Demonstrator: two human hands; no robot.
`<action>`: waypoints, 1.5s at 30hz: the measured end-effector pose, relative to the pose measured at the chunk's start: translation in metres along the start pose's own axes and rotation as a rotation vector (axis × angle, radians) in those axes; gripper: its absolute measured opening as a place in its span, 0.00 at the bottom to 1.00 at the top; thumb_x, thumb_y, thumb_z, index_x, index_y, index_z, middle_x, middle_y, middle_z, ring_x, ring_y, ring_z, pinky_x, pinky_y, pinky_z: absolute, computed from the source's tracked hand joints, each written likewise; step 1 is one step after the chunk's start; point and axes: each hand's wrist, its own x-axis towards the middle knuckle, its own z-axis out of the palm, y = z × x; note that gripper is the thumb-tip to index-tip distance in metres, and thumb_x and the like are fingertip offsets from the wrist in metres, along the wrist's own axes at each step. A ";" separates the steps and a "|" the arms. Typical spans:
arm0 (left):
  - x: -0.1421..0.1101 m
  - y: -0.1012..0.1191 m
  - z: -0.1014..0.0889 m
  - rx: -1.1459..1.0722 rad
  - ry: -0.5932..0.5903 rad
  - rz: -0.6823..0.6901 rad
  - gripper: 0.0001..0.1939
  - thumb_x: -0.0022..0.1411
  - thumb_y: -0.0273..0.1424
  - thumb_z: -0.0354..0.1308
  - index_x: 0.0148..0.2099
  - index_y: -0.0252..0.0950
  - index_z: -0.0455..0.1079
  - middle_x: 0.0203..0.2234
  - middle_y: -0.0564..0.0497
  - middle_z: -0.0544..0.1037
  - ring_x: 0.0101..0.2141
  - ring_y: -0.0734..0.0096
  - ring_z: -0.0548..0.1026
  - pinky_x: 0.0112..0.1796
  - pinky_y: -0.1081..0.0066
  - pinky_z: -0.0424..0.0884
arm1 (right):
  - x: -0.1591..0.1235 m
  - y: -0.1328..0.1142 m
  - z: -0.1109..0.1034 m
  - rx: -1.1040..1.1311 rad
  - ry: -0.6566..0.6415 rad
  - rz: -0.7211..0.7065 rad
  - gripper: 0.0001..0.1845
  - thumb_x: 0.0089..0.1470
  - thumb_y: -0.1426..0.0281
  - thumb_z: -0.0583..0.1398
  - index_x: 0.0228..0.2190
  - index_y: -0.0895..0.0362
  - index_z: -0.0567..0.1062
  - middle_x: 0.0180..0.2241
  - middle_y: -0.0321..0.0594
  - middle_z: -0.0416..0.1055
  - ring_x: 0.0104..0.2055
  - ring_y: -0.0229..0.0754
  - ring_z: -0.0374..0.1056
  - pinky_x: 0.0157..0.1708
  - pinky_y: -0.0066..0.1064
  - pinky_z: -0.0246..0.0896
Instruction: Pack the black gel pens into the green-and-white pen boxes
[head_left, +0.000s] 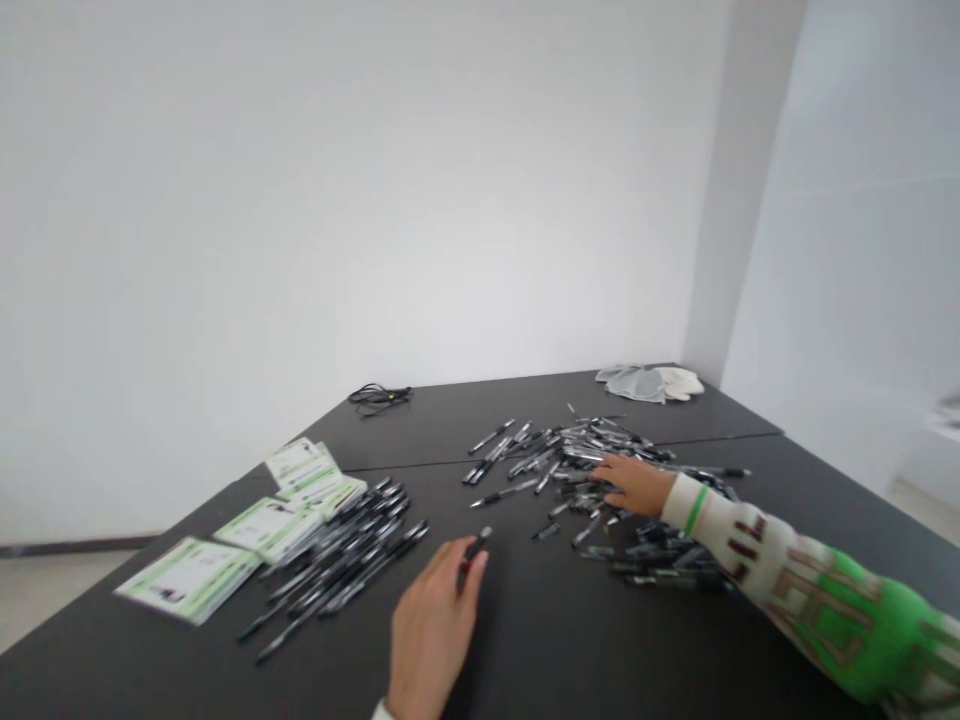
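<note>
My left hand (435, 622), low in the middle of the view, is closed with thumb and fingers around a short dark pen cap (478, 543). Over a loose heap of pens (551, 455) on the right, my right hand (636, 484) reaches in with its fingers stretched out and apart, touching or just above the pens. Black and clear parts are mixed in that heap, some of them short pieces. Left of my left hand lies a bundle of pens (352, 550), roughly side by side and pointing the same way.
Green-and-white printed cards or packets (191, 577) lie along the left of the dark table (555, 650). A coiled black cable (381, 397) rests near the back edge. White gloves or cloths (649, 383) lie at the back right. White walls stand behind.
</note>
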 end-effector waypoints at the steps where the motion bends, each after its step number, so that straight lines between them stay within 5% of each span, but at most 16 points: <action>1: 0.004 -0.015 -0.003 0.038 0.020 -0.033 0.17 0.68 0.40 0.45 0.48 0.37 0.70 0.42 0.45 0.78 0.39 0.59 0.79 0.38 0.66 0.73 | -0.002 0.001 -0.003 -0.005 0.010 0.013 0.20 0.52 0.73 0.60 0.49 0.59 0.74 0.48 0.52 0.68 0.50 0.54 0.65 0.52 0.44 0.57; 6: 0.014 -0.097 -0.014 0.241 -0.150 -0.083 0.21 0.65 0.41 0.45 0.48 0.37 0.73 0.47 0.44 0.74 0.35 0.59 0.80 0.35 0.63 0.75 | -0.023 0.008 -0.024 -0.006 0.059 0.042 0.16 0.54 0.73 0.59 0.46 0.59 0.75 0.46 0.51 0.70 0.48 0.52 0.66 0.50 0.44 0.59; 10: 0.012 -0.125 -0.014 0.282 -0.266 -0.057 0.23 0.66 0.42 0.41 0.54 0.41 0.70 0.51 0.47 0.73 0.38 0.60 0.80 0.38 0.64 0.75 | -0.046 0.010 -0.039 0.040 0.083 0.007 0.12 0.57 0.73 0.57 0.42 0.59 0.76 0.42 0.49 0.73 0.44 0.49 0.69 0.48 0.41 0.60; 18: 0.016 -0.127 -0.004 0.266 -0.258 -0.120 0.22 0.65 0.43 0.43 0.52 0.38 0.70 0.48 0.46 0.78 0.42 0.55 0.79 0.38 0.62 0.74 | -0.032 -0.035 -0.044 0.117 0.068 -0.148 0.11 0.60 0.74 0.54 0.39 0.57 0.76 0.39 0.43 0.74 0.43 0.44 0.69 0.46 0.34 0.61; 25: 0.010 -0.115 -0.006 0.310 -0.201 -0.058 0.17 0.67 0.36 0.42 0.46 0.37 0.71 0.45 0.45 0.79 0.35 0.59 0.81 0.31 0.68 0.72 | 0.024 -0.083 0.002 0.131 0.044 -0.218 0.10 0.55 0.75 0.59 0.40 0.58 0.75 0.41 0.45 0.72 0.47 0.48 0.65 0.49 0.38 0.58; 30: 0.004 -0.100 -0.010 0.292 -0.171 -0.042 0.13 0.66 0.30 0.44 0.45 0.39 0.69 0.41 0.48 0.81 0.34 0.61 0.81 0.28 0.70 0.69 | 0.035 -0.099 0.026 0.152 0.033 -0.199 0.09 0.51 0.77 0.61 0.37 0.58 0.73 0.40 0.47 0.69 0.46 0.50 0.63 0.46 0.39 0.59; 37: -0.004 -0.080 -0.010 0.102 -0.127 0.057 0.11 0.67 0.35 0.48 0.47 0.41 0.69 0.39 0.52 0.82 0.37 0.65 0.80 0.34 0.72 0.71 | 0.030 -0.103 0.022 0.291 0.034 -0.162 0.07 0.51 0.79 0.59 0.34 0.58 0.69 0.35 0.42 0.67 0.39 0.45 0.63 0.40 0.36 0.59; 45: -0.004 -0.067 -0.019 -0.072 -0.080 0.146 0.12 0.67 0.35 0.50 0.48 0.42 0.71 0.41 0.51 0.81 0.39 0.68 0.80 0.39 0.73 0.73 | 0.044 -0.127 0.014 0.665 0.053 -0.171 0.06 0.54 0.70 0.61 0.35 0.58 0.70 0.27 0.32 0.64 0.29 0.36 0.61 0.30 0.26 0.58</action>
